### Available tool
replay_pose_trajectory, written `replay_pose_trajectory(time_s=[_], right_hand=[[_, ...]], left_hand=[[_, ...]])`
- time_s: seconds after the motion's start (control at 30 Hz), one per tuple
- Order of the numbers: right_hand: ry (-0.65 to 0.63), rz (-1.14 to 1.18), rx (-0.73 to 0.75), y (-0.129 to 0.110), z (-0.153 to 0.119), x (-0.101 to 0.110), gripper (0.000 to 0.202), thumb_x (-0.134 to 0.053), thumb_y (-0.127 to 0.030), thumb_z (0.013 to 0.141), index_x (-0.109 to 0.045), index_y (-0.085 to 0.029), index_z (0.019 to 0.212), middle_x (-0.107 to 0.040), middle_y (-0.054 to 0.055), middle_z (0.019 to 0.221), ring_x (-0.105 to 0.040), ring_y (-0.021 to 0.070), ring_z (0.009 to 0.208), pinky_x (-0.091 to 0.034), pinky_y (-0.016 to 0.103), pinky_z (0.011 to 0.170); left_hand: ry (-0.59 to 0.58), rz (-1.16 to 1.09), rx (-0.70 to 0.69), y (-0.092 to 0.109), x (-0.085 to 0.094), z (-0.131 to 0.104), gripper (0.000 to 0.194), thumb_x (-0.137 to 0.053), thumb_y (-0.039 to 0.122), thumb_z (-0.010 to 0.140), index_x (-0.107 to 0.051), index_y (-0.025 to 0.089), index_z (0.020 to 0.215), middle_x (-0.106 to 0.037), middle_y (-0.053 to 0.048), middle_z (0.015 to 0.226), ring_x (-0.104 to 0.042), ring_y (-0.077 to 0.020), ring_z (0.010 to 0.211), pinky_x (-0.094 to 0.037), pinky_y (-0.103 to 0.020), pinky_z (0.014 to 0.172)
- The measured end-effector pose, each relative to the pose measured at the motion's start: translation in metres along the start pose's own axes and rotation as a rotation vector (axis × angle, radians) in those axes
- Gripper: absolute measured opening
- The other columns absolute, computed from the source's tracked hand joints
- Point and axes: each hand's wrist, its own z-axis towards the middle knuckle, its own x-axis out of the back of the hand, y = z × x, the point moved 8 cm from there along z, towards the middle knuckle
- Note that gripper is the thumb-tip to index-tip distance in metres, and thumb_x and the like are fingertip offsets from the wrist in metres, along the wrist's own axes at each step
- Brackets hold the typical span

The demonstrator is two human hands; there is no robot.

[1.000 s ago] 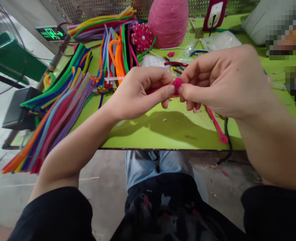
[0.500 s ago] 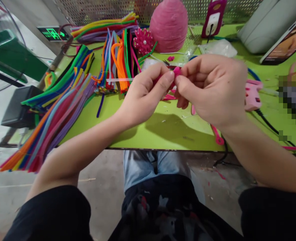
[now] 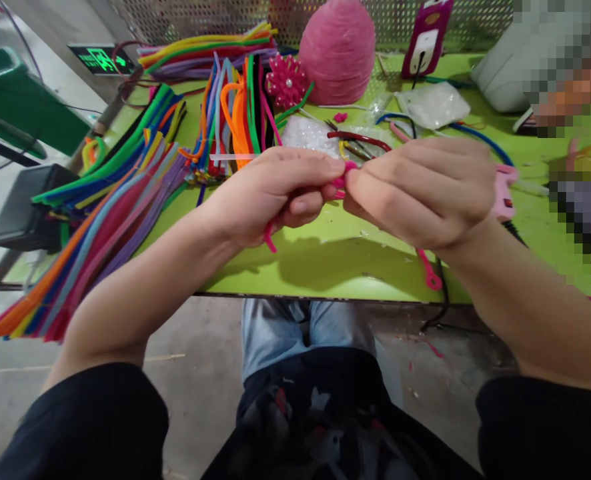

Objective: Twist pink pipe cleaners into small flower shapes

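My left hand (image 3: 285,190) is closed around a bright pink pipe cleaner (image 3: 270,239), whose loose end hangs below the palm. Between both hands' fingertips a looped pink part (image 3: 346,172) of it shows, above the green table (image 3: 315,270). My right hand (image 3: 420,190) pinches that part from the right, its knuckles turned up. The fingers hide most of the pink piece. Just behind the hands lie red-handled pliers (image 3: 360,139) and a bag of white beads (image 3: 308,135).
Bundles of coloured pipe cleaners (image 3: 120,227) cover the table's left side. A pink wrapped dome (image 3: 338,53) and a pink flower (image 3: 286,81) stand at the back. A pink device (image 3: 504,193) and cables lie right, with a plastic bag (image 3: 434,105) behind.
Both hands have come down slightly and turned, knuckles now higher. The pliers behind them have come into view, and a pink end now hangs below my left hand.
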Motion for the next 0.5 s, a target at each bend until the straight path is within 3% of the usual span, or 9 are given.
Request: replay_pose_trajectory(time_s=[0.17,0.27,0.37,0.43,0.5], right_hand=[[-0.283,0.305,-0.254,0.015,0.006,-0.02,0.042,-0.056,-0.06,0.111,-0.084,-0.036,0.092,-0.073,0.002,0.079,-0.072,0.0219,0.083,-0.063,0.039,0.088],[-0.348,0.34,-0.271,0.015,0.008,-0.025,0.046,-0.055,-0.059,0.111,-0.082,-0.034,0.082,-0.072,0.002,0.076,-0.072,0.0209,0.084,-0.063,0.037,0.087],[-0.275,0.288,-0.263,0.018,0.006,-0.024,0.037,-0.066,-0.056,0.107,-0.082,-0.034,0.083,-0.075,0.001,0.079,-0.071,0.0192,0.081,-0.061,0.032,0.08],[-0.135,0.277,-0.271,0.02,0.005,-0.017,0.026,-0.068,-0.047,0.107,-0.084,-0.034,0.09,-0.079,0.001,0.085,-0.072,0.0178,0.083,-0.06,0.031,0.082],[0.045,0.427,-0.385,0.028,0.001,-0.007,0.017,-0.068,-0.035,0.107,-0.082,-0.032,0.098,-0.08,0.0,0.089,-0.072,0.0155,0.081,-0.059,0.03,0.079]], left_hand=[[-0.125,-0.06,0.144,-0.005,-0.002,-0.002,0.049,-0.084,0.051,0.094,-0.057,0.022,0.066,-0.025,0.008,0.04,-0.018,-0.0037,0.032,-0.016,-0.024,0.033],[-0.119,-0.044,0.188,-0.01,0.0,-0.003,0.046,-0.083,0.047,0.094,-0.057,0.022,0.066,-0.025,0.009,0.04,-0.017,-0.003,0.031,-0.017,-0.023,0.034],[0.024,0.049,0.064,-0.006,0.011,0.0,0.042,-0.073,0.04,0.101,-0.058,0.021,0.067,-0.029,0.009,0.042,-0.019,-0.0025,0.033,-0.019,-0.021,0.036],[0.133,0.177,-0.123,0.003,0.02,0.001,0.042,-0.07,0.038,0.104,-0.058,0.02,0.068,-0.041,0.006,0.047,-0.028,-0.0026,0.038,-0.023,-0.021,0.04],[0.161,0.309,-0.3,0.012,0.023,0.002,0.044,-0.074,0.046,0.103,-0.058,0.021,0.071,-0.052,0.004,0.053,-0.036,-0.0036,0.043,-0.028,-0.023,0.042]])
